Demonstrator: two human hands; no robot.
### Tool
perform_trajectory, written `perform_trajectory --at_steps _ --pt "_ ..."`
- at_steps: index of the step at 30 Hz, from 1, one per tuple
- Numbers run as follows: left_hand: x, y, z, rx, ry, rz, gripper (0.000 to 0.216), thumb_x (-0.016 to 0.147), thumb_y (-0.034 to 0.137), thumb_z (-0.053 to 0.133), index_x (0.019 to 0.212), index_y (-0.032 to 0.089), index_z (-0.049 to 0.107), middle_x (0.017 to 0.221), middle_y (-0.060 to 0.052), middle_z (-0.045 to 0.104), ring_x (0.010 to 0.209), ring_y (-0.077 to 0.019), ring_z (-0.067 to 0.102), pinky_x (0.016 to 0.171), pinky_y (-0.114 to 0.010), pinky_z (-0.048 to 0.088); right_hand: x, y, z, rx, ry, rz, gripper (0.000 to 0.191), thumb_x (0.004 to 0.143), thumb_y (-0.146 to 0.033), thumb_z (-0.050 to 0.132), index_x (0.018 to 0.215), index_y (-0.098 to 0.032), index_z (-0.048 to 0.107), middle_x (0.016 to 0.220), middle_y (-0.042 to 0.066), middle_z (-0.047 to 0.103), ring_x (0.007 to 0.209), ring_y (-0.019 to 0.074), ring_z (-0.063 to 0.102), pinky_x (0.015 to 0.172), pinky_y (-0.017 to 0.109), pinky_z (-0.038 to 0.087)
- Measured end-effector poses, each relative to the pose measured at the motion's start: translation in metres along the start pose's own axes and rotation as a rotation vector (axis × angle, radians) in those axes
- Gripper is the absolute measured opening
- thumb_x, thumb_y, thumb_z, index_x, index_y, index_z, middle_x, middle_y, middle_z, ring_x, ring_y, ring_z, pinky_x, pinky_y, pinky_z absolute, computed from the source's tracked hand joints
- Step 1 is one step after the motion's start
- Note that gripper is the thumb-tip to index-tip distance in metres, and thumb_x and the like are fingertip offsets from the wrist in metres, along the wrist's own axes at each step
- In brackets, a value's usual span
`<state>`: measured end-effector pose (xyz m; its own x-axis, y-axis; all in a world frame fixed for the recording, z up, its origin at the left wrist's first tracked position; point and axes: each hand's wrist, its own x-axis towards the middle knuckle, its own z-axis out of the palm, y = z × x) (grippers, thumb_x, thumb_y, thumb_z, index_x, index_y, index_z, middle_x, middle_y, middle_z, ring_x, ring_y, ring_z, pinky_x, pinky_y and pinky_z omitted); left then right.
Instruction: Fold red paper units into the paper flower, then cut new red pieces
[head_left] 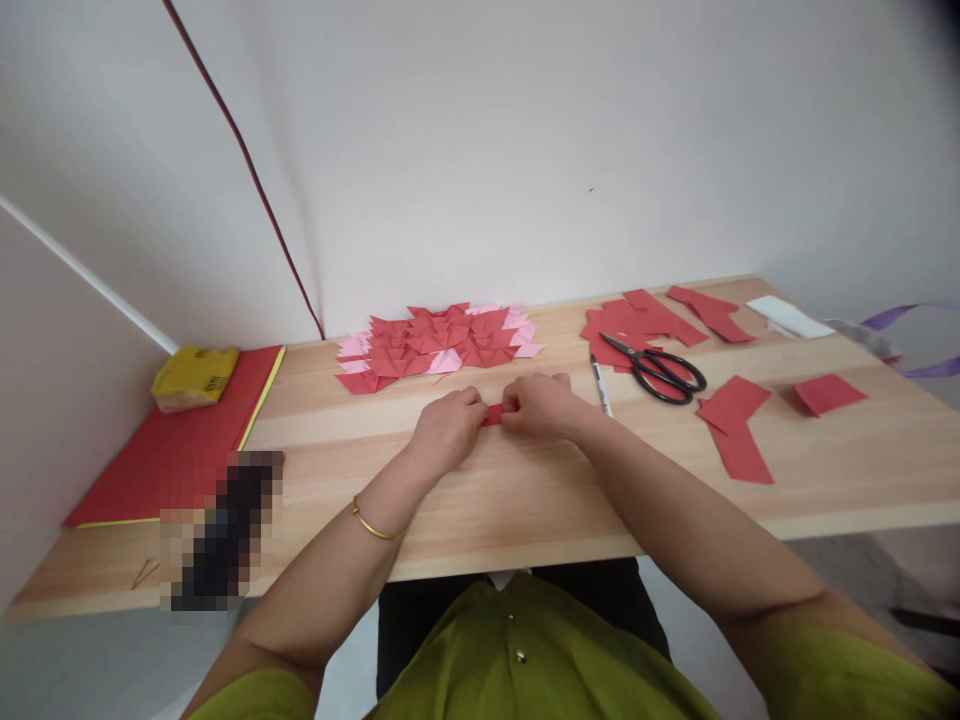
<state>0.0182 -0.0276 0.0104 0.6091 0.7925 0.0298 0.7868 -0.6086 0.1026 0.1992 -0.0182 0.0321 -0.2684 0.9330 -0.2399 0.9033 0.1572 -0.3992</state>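
While the left hand (446,428) and right hand (544,405) pinch shut on opposite ends of a small red paper piece (493,414), I see it held low against the wooden table (525,500) for support, near the pile of folded pieces (439,345).

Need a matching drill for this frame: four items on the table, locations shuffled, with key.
Things:
1. scissors
2. yellow packet
3. pile of folded red and pink pieces
4. small red paper piece

Places:
a. on the large red sheet at the left end of the table
b. pinched between left hand and right hand
c. lying on red offcuts, right of the hands
d. near the wall, just beyond the hands

Pairs: 1-c, 2-a, 3-d, 4-b
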Motion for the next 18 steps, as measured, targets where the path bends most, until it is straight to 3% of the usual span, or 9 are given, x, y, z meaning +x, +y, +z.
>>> perform_trajectory --at_steps 4,8,13,18 --pt "0.0 0.0 -0.001 -0.04 -0.01 0.008 0.028 0.088 0.021 0.043 0.106 0.028 0.063 0.097 -0.002 0.058 0.087 -0.0166 0.052 0.065 -0.026 0.035 0.001 0.001 0.0 -0.035 -0.045 0.034 0.012 0.072 -0.028 0.055 0.069 -0.02 0.064 0.068 0.003 0.065 0.074 0.0194 0.058 0.084 0.04 0.027" --pt "-0.001 -0.003 -0.003 -0.079 -0.017 0.027 0.03 0.09 0.024 0.04 0.105 0.029 0.066 0.1 -0.001 0.059 0.088 -0.0161 0.053 0.066 -0.026 0.036 -0.001 0.007 -0.006 -0.03 -0.045 0.03 0.01 0.072 -0.025 0.056 0.068 -0.02 0.063 0.069 0.002 0.065 0.072 0.018 0.058 0.083 0.038 0.028" --pt "0.0 -0.007 0.0 -0.076 -0.007 0.061 0.032 0.088 0.021 0.043 0.108 0.03 0.065 0.099 -0.002 0.059 0.086 -0.0167 0.053 0.065 -0.026 0.037 -0.002 -0.001 0.002 0.048 0.139 -0.16 0.014 0.075 -0.022 0.053 0.085 -0.019 0.061 0.084 0.004 0.068 0.075 0.0163 0.058 0.068 0.026 0.034" --pt "0.0 -0.008 0.003 -0.097 0.024 0.11 0.03 0.088 0.02 0.042 0.103 0.026 0.068 0.098 -0.003 0.06 0.089 -0.0174 0.053 0.072 -0.027 0.04 -0.002 -0.009 0.01 0.032 0.05 -0.26 0.019 0.081 -0.016 0.044 0.09 -0.018 0.06 0.09 0.007 0.069 0.078 0.0173 0.059 0.063 0.023 0.035"
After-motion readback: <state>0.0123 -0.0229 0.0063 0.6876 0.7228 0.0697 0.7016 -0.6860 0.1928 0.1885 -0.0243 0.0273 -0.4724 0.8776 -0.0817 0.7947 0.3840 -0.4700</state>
